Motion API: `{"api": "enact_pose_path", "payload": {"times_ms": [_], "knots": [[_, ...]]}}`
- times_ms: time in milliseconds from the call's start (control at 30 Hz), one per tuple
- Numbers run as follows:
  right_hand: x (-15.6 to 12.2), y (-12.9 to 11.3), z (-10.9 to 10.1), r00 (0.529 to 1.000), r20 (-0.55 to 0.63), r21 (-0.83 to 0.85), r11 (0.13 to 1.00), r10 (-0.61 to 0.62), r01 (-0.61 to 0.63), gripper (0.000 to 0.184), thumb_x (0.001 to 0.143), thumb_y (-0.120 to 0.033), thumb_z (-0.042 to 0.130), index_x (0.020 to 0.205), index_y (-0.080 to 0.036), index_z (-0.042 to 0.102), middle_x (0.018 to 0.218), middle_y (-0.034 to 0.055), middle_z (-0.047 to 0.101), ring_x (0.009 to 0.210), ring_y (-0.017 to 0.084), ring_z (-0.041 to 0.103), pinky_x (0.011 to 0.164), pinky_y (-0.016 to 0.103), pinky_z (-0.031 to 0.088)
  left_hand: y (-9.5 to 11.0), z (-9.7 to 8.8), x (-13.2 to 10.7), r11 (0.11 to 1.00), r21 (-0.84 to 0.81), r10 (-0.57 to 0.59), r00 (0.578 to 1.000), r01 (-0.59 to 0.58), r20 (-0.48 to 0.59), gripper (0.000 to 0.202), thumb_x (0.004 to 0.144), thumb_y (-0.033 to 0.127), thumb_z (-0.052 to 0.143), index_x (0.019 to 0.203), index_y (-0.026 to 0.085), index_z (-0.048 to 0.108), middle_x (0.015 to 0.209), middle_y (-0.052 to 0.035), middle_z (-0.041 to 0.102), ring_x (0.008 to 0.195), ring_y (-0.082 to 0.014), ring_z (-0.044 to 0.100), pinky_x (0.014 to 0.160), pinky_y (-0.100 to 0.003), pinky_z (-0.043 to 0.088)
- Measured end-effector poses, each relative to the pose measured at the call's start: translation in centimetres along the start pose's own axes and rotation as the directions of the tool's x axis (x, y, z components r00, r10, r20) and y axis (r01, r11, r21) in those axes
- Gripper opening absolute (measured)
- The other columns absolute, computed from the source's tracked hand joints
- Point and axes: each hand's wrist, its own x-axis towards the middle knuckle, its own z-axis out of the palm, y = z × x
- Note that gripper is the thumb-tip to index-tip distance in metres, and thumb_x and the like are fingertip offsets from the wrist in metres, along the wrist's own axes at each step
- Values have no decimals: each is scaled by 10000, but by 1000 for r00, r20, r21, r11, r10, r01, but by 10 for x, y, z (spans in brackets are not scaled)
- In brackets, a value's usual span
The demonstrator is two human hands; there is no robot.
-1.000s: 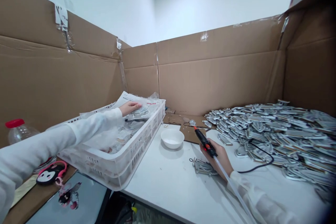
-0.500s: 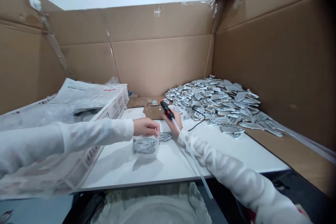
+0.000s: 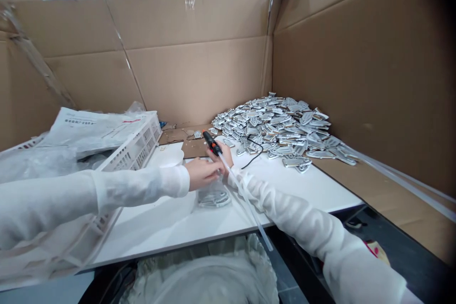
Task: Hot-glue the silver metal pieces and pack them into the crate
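My left hand (image 3: 202, 172) is closed on the top of a clear plastic bag of metal parts (image 3: 213, 195) that rests on the white table (image 3: 171, 223). Just behind it, my right hand (image 3: 221, 159) grips a black and orange glue gun (image 3: 211, 142) with a clear glue stick (image 3: 245, 199) trailing back over my sleeve. The two hands touch above the bag. A small white bowl (image 3: 171, 158) sits just left of my left hand, partly hidden by it.
A white plastic crate (image 3: 137, 145) filled with bags and printed paper stands at the left. A big heap of several silver metal parts (image 3: 278, 126) lies at the back right. Cardboard walls (image 3: 199, 76) enclose the table. A plastic-lined bin (image 3: 210, 280) is below the front edge.
My left hand left the crate and brought a bag of parts onto the table, then shifted it right to meet my right hand. The view swung right.
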Motion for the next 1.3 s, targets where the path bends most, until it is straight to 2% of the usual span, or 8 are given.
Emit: {"api": "enact_pose_path", "payload": {"times_ms": [100,200,300,433,633,933,1100,1300], "knots": [[2,0,-1,999,-32,35,999,28,-27,157,684,-335,492,684,-179,476,579,-33,449,543,112,393,537,224,332,12,0,-11,973,225,80,987,-47,-139,164,785,275,424,881,174,509,895,-69,580,810,-197,485,666,-306,329],[3,-2,-3,996,-87,27,999,21,-18,171,701,-346,475,676,-177,474,582,-32,441,553,112,388,550,225,332,26,12,-26,871,419,314,947,-256,-73,179,755,336,480,773,164,526,755,-80,575,722,-200,477,634,-337,312],[3,-4,-4,995,-95,14,1000,14,-12,183,703,-357,470,664,-178,468,570,-36,427,546,110,380,537,221,319,34,32,-37,790,523,396,918,-320,-36,146,785,215,448,674,162,525,616,-78,552,608,-180,459,566,-337,274],[3,-2,-2,997,-78,3,1000,-20,20,170,691,-343,477,669,-175,482,573,-36,442,541,108,386,537,217,316,35,50,-38,729,634,379,923,-258,-60,219,802,96,371,645,144,516,581,-93,541,551,-179,448,518,-330,223],[3,-1,0,996,-85,23,999,-23,25,168,695,-339,483,683,-172,487,583,-39,450,546,110,402,542,213,323,36,53,-36,666,730,227,974,-153,-3,250,815,81,324,652,125,509,542,-96,529,525,-196,454,527,-329,213],[3,-4,-3,997,-71,41,999,4,-1,165,693,-334,492,688,-170,496,587,-38,463,551,112,412,554,213,330,34,61,-41,482,876,-29,999,-21,40,114,698,59,476,665,133,555,569,-80,540,520,-201,455,513,-317,231],[4,-3,-2,998,-40,34,999,42,-40,144,665,-314,494,653,-170,488,587,-37,465,561,114,409,566,219,334,24,57,-37,566,821,118,993,-72,6,126,732,89,480,639,97,565,569,-114,562,539,-206,491,510,-319,252],[6,-6,-5,991,14,43,990,132,-132,148,644,-315,508,609,-176,472,538,-42,440,530,109,387,537,223,326,7,16,-25,633,769,229,971,-93,-72,155,752,69,442,644,123,540,580,-83,568,570,-199,527,520,-305,278]]}}
